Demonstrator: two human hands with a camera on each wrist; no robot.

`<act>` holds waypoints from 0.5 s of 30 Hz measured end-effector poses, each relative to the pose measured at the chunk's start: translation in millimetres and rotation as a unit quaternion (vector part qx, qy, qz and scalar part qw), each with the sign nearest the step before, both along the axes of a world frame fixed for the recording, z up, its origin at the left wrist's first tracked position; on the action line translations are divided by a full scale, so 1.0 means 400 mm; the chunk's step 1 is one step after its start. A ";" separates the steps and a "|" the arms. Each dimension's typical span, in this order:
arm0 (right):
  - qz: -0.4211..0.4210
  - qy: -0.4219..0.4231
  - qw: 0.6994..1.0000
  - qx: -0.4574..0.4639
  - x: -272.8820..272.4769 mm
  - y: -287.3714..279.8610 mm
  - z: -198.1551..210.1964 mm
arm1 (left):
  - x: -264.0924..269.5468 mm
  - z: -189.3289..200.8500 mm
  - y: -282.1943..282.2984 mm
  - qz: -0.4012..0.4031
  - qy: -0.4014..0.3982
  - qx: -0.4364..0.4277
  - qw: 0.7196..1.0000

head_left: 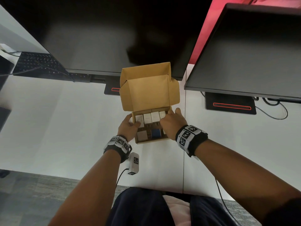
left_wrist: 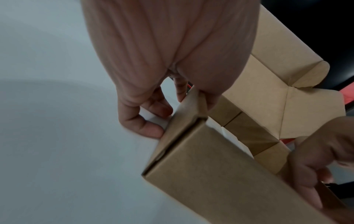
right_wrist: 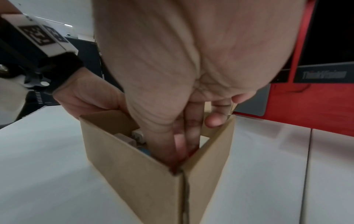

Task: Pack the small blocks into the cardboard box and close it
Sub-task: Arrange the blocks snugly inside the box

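Observation:
The cardboard box (head_left: 153, 141) stands on the white table with its lid (head_left: 149, 90) raised at the back. Inside are white blocks (head_left: 147, 118) in the far row, with a blue block (head_left: 156, 133) and a grey block (head_left: 142, 135) in the near row. My left hand (head_left: 128, 126) grips the box's left wall (left_wrist: 184, 115), fingers outside and thumb over the rim. My right hand (head_left: 171, 123) reaches into the right side. Its fingers (right_wrist: 191, 136) point straight down into the box (right_wrist: 134, 174) beside the blue block (right_wrist: 144, 150). What lies under the fingertips is hidden.
Two dark monitors (head_left: 114, 38) (head_left: 247, 54) overhang the table just behind the box, on stands (head_left: 230, 105). A black keyboard (head_left: 37, 64) lies far left. A white tagged device (head_left: 134, 163) with a cable sits by my left wrist, near the table's front edge.

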State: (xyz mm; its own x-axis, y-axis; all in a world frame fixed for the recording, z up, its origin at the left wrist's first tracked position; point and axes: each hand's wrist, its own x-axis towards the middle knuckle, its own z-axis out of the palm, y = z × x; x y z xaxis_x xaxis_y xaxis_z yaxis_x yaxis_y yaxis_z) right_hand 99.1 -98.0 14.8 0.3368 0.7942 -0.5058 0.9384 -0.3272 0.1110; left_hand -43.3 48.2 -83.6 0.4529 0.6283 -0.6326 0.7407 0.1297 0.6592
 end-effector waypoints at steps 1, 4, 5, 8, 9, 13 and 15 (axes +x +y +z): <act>0.004 0.001 1.000 -0.001 0.003 0.000 0.002 | 0.000 0.003 -0.001 0.000 -0.001 0.001 1.000; 0.015 0.009 1.000 -0.006 0.015 -0.005 0.012 | 0.002 0.006 -0.002 -0.001 -0.005 0.003 1.000; 0.015 0.014 1.000 -0.007 0.019 -0.008 0.014 | 0.002 0.007 -0.003 0.000 -0.006 0.002 1.000; 0.007 0.027 1.000 0.003 0.030 -0.019 0.007 | 0.003 0.008 -0.004 0.003 -0.008 0.001 1.000; 0.006 0.027 1.000 0.009 0.032 -0.022 0.005 | 0.003 0.010 -0.005 0.003 -0.006 0.001 1.000; 0.009 0.024 1.000 0.003 0.037 -0.028 0.007 | 0.003 0.016 -0.008 0.001 0.000 0.003 1.000; 0.021 0.018 1.000 0.003 0.039 -0.028 0.010 | 0.003 0.013 -0.007 0.002 0.002 0.002 1.000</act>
